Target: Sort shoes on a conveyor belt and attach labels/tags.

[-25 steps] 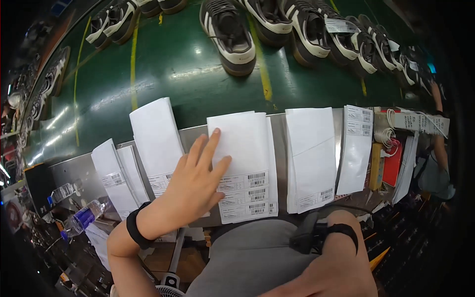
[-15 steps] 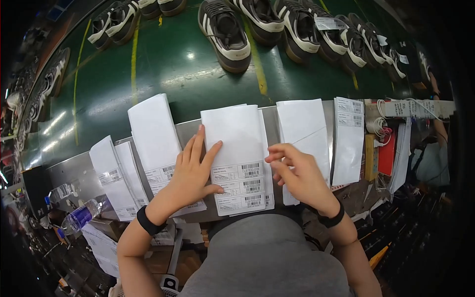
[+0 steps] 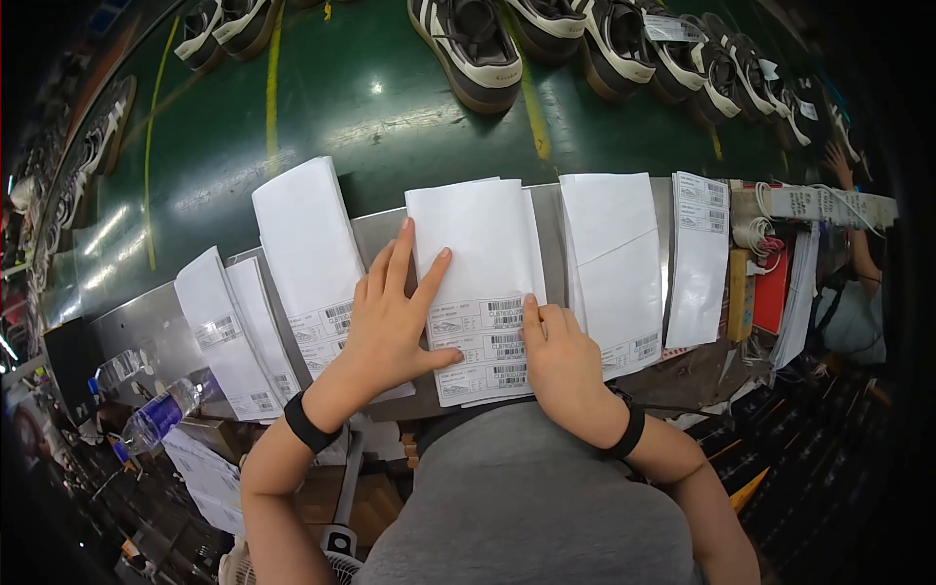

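A stack of white label sheets (image 3: 475, 234) lies in front of me, with barcoded labels along its near end. My left hand (image 3: 395, 317) rests on the stack's left side, fingers spread, thumb beside the printed labels. At the right edge of the labels is my right hand (image 3: 565, 366), its fingers bent and close together. The right index fingertip touches the sheet by the top label. The right thumb is hidden, so whatever may lie between those fingers cannot be made out.
White sheet stacks lie on both sides, one left (image 3: 304, 234) and one right (image 3: 614, 224). Dark shoes with white stripes (image 3: 478, 54) stand on the green surface (image 3: 390, 127) beyond. Plastic bottles (image 3: 156, 424) are at the left; a white power strip (image 3: 829, 205) is at the right.
My right hand has come down from above the stack onto the right edge of the labels. My left hand stays spread on the sheets. The whole view has shifted slightly.
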Demonstrator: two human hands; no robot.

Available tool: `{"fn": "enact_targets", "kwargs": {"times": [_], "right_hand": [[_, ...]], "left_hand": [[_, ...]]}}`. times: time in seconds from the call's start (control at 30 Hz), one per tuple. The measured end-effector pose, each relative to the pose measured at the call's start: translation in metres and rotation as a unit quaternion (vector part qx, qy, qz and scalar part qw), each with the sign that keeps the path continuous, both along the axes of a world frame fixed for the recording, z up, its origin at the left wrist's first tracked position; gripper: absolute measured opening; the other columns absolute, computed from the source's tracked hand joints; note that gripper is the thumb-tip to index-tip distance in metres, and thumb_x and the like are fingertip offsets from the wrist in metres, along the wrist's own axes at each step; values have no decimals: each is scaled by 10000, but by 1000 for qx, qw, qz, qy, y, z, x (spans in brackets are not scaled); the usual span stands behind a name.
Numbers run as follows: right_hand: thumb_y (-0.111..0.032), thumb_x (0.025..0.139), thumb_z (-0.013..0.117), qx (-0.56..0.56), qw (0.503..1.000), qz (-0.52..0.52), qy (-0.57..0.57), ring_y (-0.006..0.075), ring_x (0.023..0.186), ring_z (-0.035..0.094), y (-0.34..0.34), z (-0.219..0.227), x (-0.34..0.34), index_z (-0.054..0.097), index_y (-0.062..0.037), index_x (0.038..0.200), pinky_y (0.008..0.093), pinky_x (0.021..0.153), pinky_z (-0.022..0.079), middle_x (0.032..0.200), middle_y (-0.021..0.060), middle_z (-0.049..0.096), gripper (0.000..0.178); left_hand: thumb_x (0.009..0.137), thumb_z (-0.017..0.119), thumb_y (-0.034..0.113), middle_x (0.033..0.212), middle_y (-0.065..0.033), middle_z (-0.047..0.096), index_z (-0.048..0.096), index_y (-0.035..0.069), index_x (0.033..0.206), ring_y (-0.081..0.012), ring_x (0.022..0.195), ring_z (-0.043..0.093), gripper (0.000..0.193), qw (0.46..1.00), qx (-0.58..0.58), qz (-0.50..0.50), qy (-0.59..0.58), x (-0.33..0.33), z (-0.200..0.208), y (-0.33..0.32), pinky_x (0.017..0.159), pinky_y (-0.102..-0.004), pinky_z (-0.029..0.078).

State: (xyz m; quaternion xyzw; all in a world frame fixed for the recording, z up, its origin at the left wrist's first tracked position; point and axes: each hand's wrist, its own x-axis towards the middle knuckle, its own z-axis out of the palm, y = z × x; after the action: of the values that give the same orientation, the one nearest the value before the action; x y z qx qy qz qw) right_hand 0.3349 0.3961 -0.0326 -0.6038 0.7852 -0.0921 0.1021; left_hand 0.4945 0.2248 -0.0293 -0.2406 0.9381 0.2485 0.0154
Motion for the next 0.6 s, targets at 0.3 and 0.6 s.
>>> {"fn": "enact_targets", "kwargs": {"times": [0.3,0.6], "right_hand": [[-16,747,759,-163,976,-20,-140,245,709,642,-7,19,-2,658,-9,866,328,573,502,846,91,646,156],[50,783,728,-92,869,-156,-461,150,719,697,-12,83,-41,658,21,822,244,632,550,767,107,680,86]], "left_hand": [[468,910,418,1591,-259,154,432,174,1473,-456,1343,358,1140,1000,8,24,-2,2,1,2,1022,-506,390],[534,892,442,1585,-251,186,439,211,1469,-448,1339,368,1064,1000,-14,13,-11,-4,3,-6,992,-512,404]]}}
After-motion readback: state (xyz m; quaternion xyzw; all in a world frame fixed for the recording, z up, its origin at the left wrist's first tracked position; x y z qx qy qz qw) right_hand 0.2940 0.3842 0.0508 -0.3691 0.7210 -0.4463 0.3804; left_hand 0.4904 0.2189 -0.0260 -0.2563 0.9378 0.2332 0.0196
